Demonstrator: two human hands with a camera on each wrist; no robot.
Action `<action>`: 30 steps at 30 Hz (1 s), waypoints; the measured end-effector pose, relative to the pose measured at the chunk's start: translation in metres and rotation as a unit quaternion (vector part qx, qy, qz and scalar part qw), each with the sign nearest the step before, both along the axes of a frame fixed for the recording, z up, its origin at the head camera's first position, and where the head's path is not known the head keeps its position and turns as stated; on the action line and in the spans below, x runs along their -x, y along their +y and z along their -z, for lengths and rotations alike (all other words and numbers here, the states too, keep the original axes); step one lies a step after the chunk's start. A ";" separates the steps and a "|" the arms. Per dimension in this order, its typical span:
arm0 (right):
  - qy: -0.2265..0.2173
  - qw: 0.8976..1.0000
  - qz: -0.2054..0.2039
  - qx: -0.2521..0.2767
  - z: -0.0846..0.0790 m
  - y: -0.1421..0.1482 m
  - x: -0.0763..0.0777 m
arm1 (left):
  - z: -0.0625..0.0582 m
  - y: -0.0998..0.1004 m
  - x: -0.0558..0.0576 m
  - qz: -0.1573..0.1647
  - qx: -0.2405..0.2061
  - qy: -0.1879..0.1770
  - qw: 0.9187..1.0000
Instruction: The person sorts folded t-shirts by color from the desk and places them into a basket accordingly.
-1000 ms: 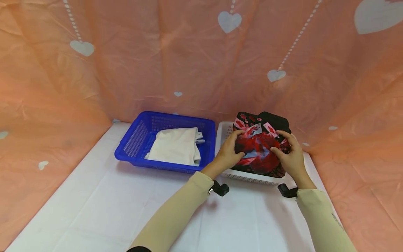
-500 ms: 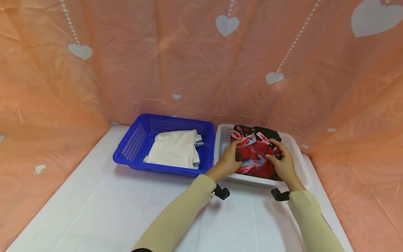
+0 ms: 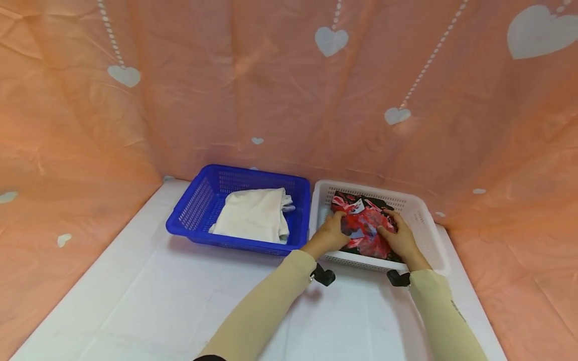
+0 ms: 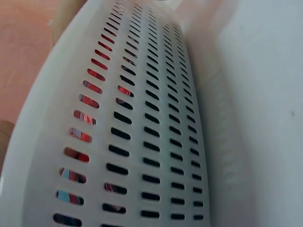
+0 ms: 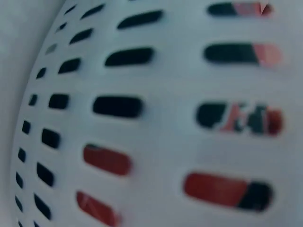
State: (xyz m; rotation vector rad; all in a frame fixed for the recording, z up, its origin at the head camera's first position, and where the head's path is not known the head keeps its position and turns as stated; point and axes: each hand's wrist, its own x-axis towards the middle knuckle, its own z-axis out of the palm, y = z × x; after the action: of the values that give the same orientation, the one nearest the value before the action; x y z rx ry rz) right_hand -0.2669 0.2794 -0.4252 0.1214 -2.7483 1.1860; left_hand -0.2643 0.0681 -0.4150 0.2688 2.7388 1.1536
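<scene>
A folded black cloth with a red and pink print (image 3: 367, 228) lies down inside the white plastic basket (image 3: 423, 220) on the right. My left hand (image 3: 331, 234) grips its left side, thumb and forefinger spread over the print. On the opposite side my right hand (image 3: 403, 241) holds the cloth the same way, thumb on top. Both wrists pass over the basket's front rim. The left wrist view is filled by the slotted basket wall (image 4: 154, 124), red cloth showing through the slots. Close up in the right wrist view is the same slotted wall (image 5: 165, 80); neither hand's grip shows there.
Left of the white basket and right beside it stands a blue plastic basket (image 3: 191, 213) holding a folded white cloth (image 3: 253, 214). Both baskets stand on a white-covered table (image 3: 180, 301), close to a pink-orange curtain (image 3: 280, 90) that also runs along both sides.
Both hands have lowered the printed cloth from above the white basket's rim down into it. Its black back part has sunk below the rim. The blue basket and white cloth have stayed put.
</scene>
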 end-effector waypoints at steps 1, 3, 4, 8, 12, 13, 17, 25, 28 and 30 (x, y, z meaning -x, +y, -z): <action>-0.010 1.000 -0.001 -0.007 0.001 0.000 0.001 | 0.000 0.000 0.000 -0.002 0.002 -0.004 1.000; -0.028 0.999 -0.005 -0.022 0.001 0.000 0.003 | 0.001 0.000 0.002 -0.006 0.005 -0.002 1.000; -0.034 0.999 -0.007 -0.029 0.002 0.000 0.005 | 0.001 -0.001 0.002 -0.007 0.005 -0.001 1.000; -0.077 0.996 -0.015 -0.039 0.007 -0.001 0.010 | 0.001 -0.005 0.003 -0.010 0.010 0.001 1.000; -0.122 0.991 -0.014 -0.059 0.007 -0.002 0.009 | 0.001 -0.006 0.000 -0.005 0.009 -0.019 1.000; -0.129 0.990 -0.015 -0.064 0.007 -0.003 0.009 | 0.001 -0.007 0.000 -0.004 0.010 -0.025 1.000; -0.135 0.988 -0.027 -0.077 0.005 -0.006 0.009 | 0.001 -0.008 -0.002 -0.005 0.024 -0.044 0.999; -0.115 0.988 -0.023 -0.095 0.000 -0.006 0.009 | -0.006 -0.008 -0.002 -0.007 0.029 -0.048 0.998; -0.086 0.988 -0.015 -0.124 -0.004 -0.005 0.009 | -0.008 -0.005 -0.001 -0.008 0.032 -0.048 0.998; -0.063 0.987 -0.010 -0.145 -0.006 -0.005 0.009 | -0.008 -0.003 0.000 -0.013 0.036 -0.044 0.998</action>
State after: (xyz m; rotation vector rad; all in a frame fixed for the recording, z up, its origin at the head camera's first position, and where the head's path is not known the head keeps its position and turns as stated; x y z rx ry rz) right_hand -0.2764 0.2744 -0.4194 0.1087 -3.0237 0.8158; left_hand -0.2642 0.0648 -0.4072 0.1699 2.7069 1.0443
